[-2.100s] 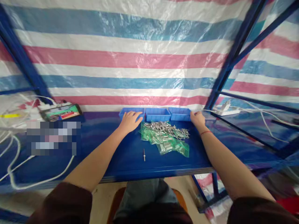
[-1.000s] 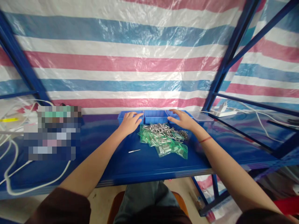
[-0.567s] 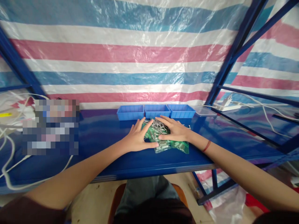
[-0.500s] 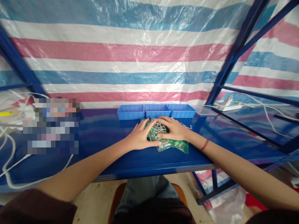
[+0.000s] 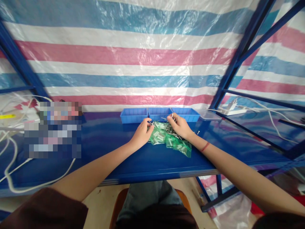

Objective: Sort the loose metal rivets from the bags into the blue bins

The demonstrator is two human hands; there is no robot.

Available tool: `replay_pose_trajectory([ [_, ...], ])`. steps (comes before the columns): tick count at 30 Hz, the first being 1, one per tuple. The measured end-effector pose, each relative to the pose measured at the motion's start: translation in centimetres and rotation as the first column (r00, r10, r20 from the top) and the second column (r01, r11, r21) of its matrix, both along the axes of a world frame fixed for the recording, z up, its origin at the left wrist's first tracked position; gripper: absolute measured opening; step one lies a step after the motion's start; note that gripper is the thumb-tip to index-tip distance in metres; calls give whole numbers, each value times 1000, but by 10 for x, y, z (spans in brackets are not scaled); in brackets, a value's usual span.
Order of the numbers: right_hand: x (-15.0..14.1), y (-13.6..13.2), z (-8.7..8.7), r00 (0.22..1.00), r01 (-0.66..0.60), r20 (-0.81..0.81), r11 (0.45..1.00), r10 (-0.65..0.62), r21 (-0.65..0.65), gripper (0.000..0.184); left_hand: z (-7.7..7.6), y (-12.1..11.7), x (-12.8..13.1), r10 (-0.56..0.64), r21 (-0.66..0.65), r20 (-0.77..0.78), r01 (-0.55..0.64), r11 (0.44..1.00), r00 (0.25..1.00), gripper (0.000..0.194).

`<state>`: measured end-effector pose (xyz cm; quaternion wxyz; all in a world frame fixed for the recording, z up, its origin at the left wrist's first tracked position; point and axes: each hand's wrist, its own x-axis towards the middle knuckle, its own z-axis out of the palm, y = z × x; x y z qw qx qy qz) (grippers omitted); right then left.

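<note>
A loose heap of silvery blind rivets (image 5: 162, 126) lies on the blue table, partly over green-tinted clear bags (image 5: 158, 136) that hold small metal pieces. At the left of the heap, my left hand (image 5: 142, 132) is closed, with rivets showing between thumb and fingers. Over the heap's right side, my right hand (image 5: 181, 126) is closed on several rivets whose thin stems stick out past the fingers. Both hands hide part of the heap. Just behind are three blue bins in a row: the left bin (image 5: 134, 118), the middle bin (image 5: 156, 119) and the right bin (image 5: 190, 118).
One stray rivet (image 5: 198, 132) lies right of my right wrist. A clear plastic lid (image 5: 210, 114) and a white power strip (image 5: 232, 109) are at the back right. White cables (image 5: 14, 187) run over the left side. Blue frame posts (image 5: 234, 62) and a striped sheet (image 5: 133, 57) stand behind.
My hands left the bins, came down spread over the rivets and bags, and have now closed on rivets, moving apart and slightly up. The bags have shifted; one rivet lies off right.
</note>
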<state>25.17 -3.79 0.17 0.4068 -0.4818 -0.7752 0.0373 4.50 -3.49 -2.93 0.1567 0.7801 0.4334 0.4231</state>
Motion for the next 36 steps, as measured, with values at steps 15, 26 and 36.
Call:
replay_pose_trajectory([
  [15, 38, -20, 15, 989, 44, 148, 993, -27, -108, 35, 8, -23, -4, 61, 31, -152, -57, 998, 987, 36],
  [26, 51, -37, -28, 964, 37, 264, 967, 32, -252, 69, 16, -34, 3, -127, -120, -403, 85, 989, 906, 85],
  [36, 8, -12, -25, 993, -25, 113, 999, 28, -23, 36, 13, -17, 26, -7, -24, -202, 2, 1000, 979, 33],
])
